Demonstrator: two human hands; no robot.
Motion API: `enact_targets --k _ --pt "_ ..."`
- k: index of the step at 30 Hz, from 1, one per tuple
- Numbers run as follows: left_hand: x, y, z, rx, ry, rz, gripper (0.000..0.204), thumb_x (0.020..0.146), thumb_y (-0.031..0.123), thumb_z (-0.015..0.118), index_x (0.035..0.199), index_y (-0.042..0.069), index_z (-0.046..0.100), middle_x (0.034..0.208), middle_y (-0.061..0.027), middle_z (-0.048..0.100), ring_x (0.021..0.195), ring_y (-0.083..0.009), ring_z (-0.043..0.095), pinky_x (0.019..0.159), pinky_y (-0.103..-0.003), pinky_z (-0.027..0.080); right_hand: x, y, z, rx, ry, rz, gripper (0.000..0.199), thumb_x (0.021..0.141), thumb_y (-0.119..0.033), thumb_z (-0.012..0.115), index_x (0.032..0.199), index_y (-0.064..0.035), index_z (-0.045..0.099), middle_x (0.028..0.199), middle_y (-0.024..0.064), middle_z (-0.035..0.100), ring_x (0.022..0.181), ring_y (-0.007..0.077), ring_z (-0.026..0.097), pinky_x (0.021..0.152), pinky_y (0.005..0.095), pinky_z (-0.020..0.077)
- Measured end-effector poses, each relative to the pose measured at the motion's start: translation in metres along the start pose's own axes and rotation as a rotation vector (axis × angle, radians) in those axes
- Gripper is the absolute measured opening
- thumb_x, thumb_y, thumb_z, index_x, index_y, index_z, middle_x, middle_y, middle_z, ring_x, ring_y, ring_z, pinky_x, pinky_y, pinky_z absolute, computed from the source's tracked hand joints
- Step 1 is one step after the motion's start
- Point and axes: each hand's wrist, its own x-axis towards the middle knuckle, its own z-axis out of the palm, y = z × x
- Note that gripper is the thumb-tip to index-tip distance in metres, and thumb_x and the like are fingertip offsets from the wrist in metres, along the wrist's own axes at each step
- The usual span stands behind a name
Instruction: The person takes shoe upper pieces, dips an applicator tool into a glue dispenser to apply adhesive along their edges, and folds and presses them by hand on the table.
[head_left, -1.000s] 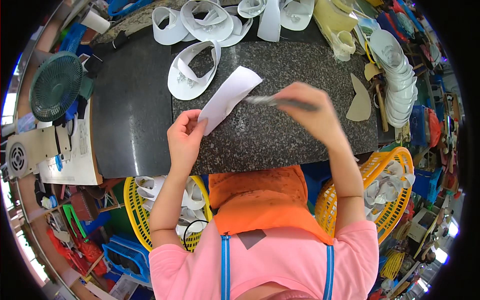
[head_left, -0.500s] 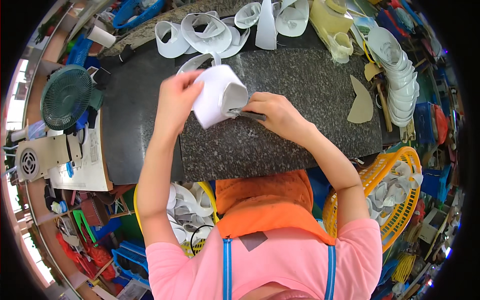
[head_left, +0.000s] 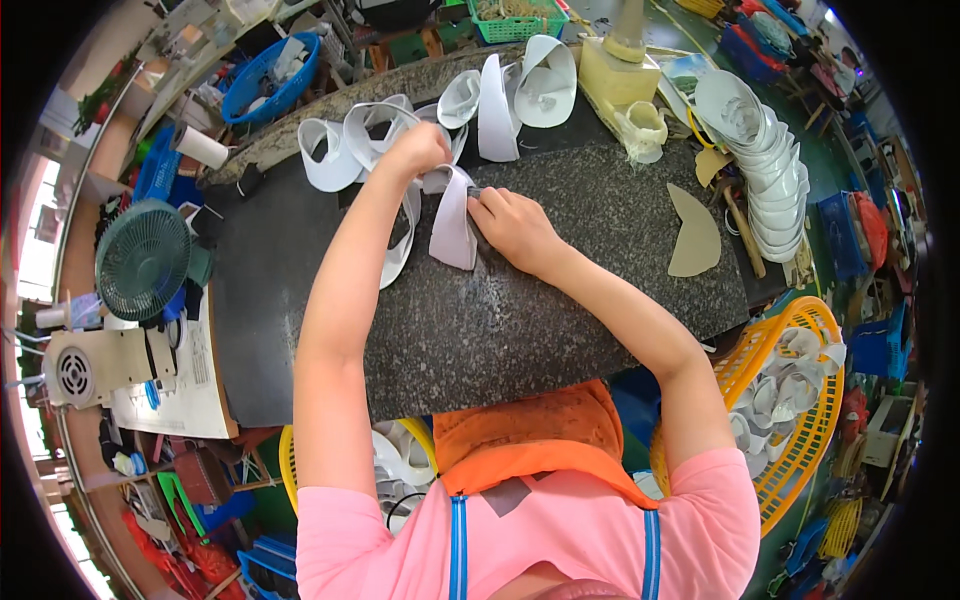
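My left hand (head_left: 422, 150) is closed and reaches to the row of curled white pieces at the back of the dark stone slab (head_left: 590, 300); its fingertips are hidden. Next to it lies a white ring-shaped piece (head_left: 366, 150). My right hand (head_left: 516, 232) is closed round a slim dark-handled tool (head_left: 476, 191), mostly covered by the fingers. Against these fingers stands a curved white sheet piece (head_left: 455, 228), on edge on the slab. Another curved white strip (head_left: 397, 265) lies left of it, partly behind my left forearm.
A half-moon beige sheet (head_left: 697, 235) and a wooden tool handle (head_left: 743, 232) lie at the right, before a nested white stack (head_left: 778, 190). A yellowish block (head_left: 615, 80) stands at the back. Yellow baskets (head_left: 830, 440) of white pieces flank me. A green fan (head_left: 145, 262) stands left.
My left hand has let go of the white piece and moved forward to the back row. My right hand has shifted slightly; the white piece now rests on the slab. The view has tilted forward.
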Motion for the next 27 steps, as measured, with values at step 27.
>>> enact_targets --k 27 --pt "-0.191 0.025 0.117 0.512 0.541 0.667 0.020 0.069 0.009 0.057 0.087 0.002 0.060 0.083 -0.0067 0.053 0.080 -0.0221 0.055 0.073 -0.034 0.046 0.005 0.003 -0.126 0.933 -0.083 0.891 0.041 0.075 -0.007 0.061 0.116 -0.0030 0.055 0.070 0.0027 0.062 0.051 0.0063 0.055 0.045 0.0217 0.0457"
